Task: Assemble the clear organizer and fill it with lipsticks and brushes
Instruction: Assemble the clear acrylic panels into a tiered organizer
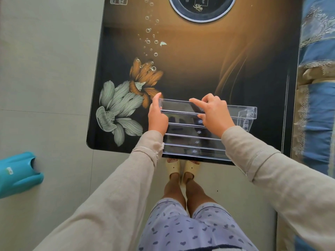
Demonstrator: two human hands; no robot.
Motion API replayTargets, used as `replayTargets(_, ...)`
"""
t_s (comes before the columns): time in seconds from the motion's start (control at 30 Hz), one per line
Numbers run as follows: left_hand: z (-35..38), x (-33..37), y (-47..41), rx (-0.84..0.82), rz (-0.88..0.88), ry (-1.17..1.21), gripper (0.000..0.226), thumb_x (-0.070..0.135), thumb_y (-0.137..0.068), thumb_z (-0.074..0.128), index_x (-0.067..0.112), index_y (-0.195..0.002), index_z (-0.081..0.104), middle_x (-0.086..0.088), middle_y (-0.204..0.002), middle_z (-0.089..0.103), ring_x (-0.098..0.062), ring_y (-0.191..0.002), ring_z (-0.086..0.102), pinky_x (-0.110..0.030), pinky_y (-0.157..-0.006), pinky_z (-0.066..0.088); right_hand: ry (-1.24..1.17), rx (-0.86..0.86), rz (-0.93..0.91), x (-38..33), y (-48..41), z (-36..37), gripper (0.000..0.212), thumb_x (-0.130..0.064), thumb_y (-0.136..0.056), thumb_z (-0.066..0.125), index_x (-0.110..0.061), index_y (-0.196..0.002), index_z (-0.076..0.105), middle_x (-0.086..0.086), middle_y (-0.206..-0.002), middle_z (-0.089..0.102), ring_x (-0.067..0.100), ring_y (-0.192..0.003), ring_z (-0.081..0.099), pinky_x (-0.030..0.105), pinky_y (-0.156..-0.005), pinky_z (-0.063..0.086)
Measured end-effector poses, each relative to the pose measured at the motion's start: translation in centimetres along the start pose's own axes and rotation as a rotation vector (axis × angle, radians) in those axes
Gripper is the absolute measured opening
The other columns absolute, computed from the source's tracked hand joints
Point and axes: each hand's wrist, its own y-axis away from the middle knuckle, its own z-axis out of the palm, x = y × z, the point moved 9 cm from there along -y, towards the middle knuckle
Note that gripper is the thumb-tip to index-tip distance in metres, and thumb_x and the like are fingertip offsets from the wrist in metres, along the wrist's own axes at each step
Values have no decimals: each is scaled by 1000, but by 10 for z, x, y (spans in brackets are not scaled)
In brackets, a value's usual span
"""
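A clear stepped organizer [195,140] with several long tiers lies at the near edge of the dark flowered table [181,69]. Its top tier [241,112] is a long clear trough that reaches to the right. My left hand [157,115] grips the left end of that top tier, index finger raised along its far corner. My right hand [213,113] pinches the tier near its middle, index finger on the far rim and thumb on the near rim. No lipsticks or brushes are in view.
A round dark inset [202,8] sits at the table's far end. A blue patterned sofa cover [317,78] runs along the right. A teal plastic object [18,173] lies on the tiled floor at the left. My feet in slippers stand under the near table edge.
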Motion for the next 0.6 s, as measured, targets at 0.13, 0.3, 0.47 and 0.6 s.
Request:
replayTargets(0.13, 0, -3, -1, 4, -19, 40, 67, -19, -82, 31, 17, -138, 34, -14, -142, 40, -27, -130, 39, -38, -107, 37, 7, -11, 11, 1, 1, 4, 52, -12, -88, 58, -25, -136, 43, 14, -114, 53, 29, -104, 49, 41, -89, 41)
replayTargets(0.3, -1, -3, -6, 0, -22, 81, 41, 3, -90, 37, 13, -130, 42, -14, -133, 47, -26, -121, 45, -28, -93, 35, 36, -12, 8, 0, -2, 5, 52, -12, -88, 58, -25, -135, 43, 13, -113, 53, 29, -105, 49, 39, -88, 39)
replayTargets(0.47, 3, -6, -17, 44, -56, -31, 32, 14, -96, 34, 7, -125, 45, -17, -129, 50, -26, -116, 47, -25, -88, 33, 42, 17, 3, 0, -1, 4, 51, -11, -88, 57, -24, -136, 42, 14, -115, 53, 29, -105, 49, 39, -90, 39)
replayTargets(0.6, 4, -7, -22, 57, -79, -113, 31, 9, -98, 27, 3, -123, 44, -20, -126, 51, -28, -115, 48, -23, -81, 30, 56, 29, 7, 1, -1, 6, 51, -12, -90, 55, -25, -137, 40, 13, -116, 53, 29, -106, 49, 39, -92, 38)
